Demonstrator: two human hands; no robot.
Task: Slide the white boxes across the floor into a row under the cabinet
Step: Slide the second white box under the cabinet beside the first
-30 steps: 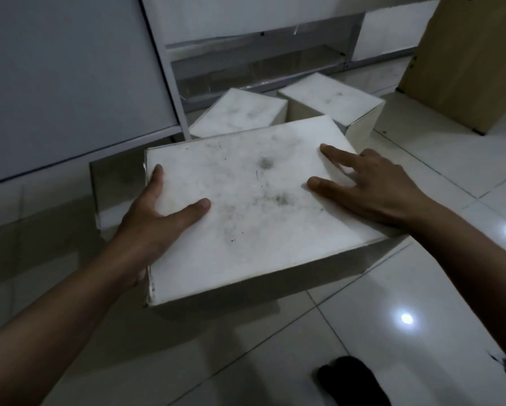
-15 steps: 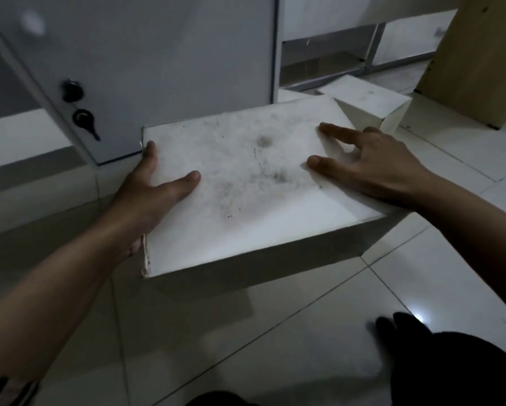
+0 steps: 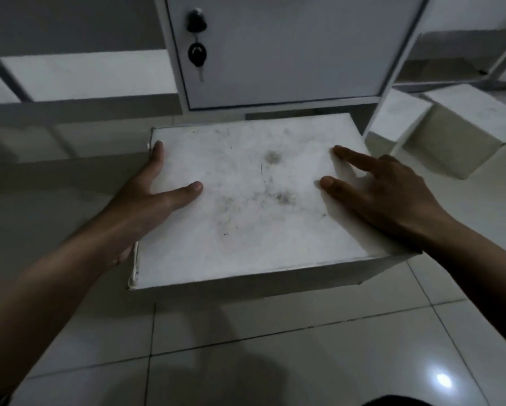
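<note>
A large white box [image 3: 246, 206] with a smudged, dusty lid sits on the tiled floor, its far edge at the foot of the grey cabinet [image 3: 281, 48]. My left hand [image 3: 146, 203] clasps its left side, thumb lying on the lid. My right hand [image 3: 383, 191] rests on the lid's right part, fingers spread and wrapping the right edge. Two smaller white boxes stand to the right: one [image 3: 395, 115] beside the cabinet's leg, another [image 3: 474, 124] further right, turned at an angle.
The cabinet door carries a black knob and a lock with a key [image 3: 197, 54]. Open low shelving [image 3: 451, 60] runs at the back right. Glossy white floor tiles [image 3: 275, 361] reflect a lamp at the lower right. Something dark shows at the bottom edge.
The large box, held by both hands, has travelled left away from the two smaller boxes and now lies in front of the locked cabinet door. Both hands keep their hold.
</note>
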